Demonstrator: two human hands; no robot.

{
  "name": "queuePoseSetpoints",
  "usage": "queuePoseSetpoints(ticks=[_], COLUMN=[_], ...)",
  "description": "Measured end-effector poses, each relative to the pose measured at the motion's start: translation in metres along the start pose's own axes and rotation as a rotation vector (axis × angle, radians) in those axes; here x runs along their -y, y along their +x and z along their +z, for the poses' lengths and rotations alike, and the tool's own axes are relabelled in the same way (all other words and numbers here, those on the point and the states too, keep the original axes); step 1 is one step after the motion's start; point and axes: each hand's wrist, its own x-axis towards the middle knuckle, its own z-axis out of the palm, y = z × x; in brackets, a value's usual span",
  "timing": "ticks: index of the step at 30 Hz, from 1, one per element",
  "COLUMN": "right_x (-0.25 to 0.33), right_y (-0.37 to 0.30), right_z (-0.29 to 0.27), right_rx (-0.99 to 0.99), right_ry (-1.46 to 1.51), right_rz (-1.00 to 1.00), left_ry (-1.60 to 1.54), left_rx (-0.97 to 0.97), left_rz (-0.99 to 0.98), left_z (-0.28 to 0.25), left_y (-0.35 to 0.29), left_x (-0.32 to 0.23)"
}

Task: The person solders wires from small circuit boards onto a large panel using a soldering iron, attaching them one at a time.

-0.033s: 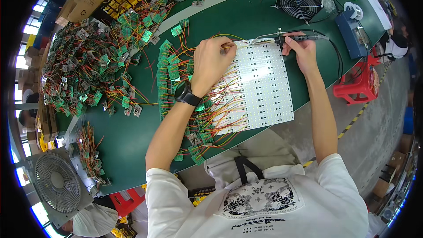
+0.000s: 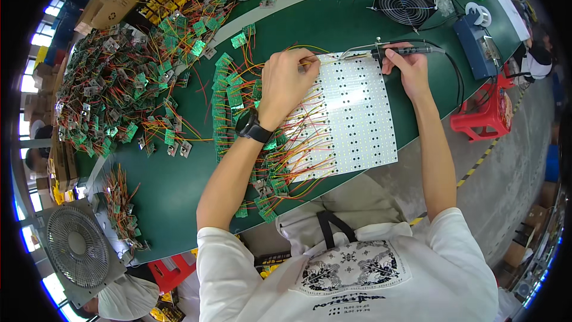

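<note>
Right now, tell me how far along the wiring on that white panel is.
Looks done: most of the left edge of the white LED panel already carries orange and yellow wires running to small green boards. In hand: the left hand steadies a wire at the top corner while the right hand holds the soldering iron there. Left: a large heap of loose wired boards on the green table.

Single head-worn fisheye view, looking steeply down from above the white panel (image 2: 348, 116), close over it. Green table (image 2: 179, 185) bends around the panel; floor right of it. No second view.
</note>
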Motion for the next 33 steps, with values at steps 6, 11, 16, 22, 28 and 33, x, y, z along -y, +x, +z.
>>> queuePoseSetpoints(ticks=[6,11,16,22,28,33], right_x=[-0.0010,-0.0003,0.0002,-0.0006,-0.0024,-0.0036], right_y=[0.0013,0.0006,-0.0008,-0.0003,0.0014,0.0027], right_z=[-0.0013,0.0008,-0.0001,-0.0003,-0.0019,-0.0046], right_rx=[0.012,0.016,0.011,0.020,-0.018,-0.047], right_ry=[-0.024,-0.055,-0.066,-0.063,0.008,0.044], right_rz=[-0.010,-0.013,-0.002,-0.013,-0.037,-0.019], left_ry=[0.032,0.017,0.020,0.028,0.023,0.023], left_rx=[0.010,0.016,0.029,0.034,0.036,0.051], left_rz=[0.017,0.006,-0.006,-0.014,-0.002,0.020], left_z=[0.0010,0.0019,0.0016,0.0018,0.0011,-0.0076], left_y=[0.0005,-0.0005,-0.0012,-0.0011,-0.0003,0.0012], left_x=[0.0004,0.0038,0.0014,0.0014,0.0023,-0.0045])
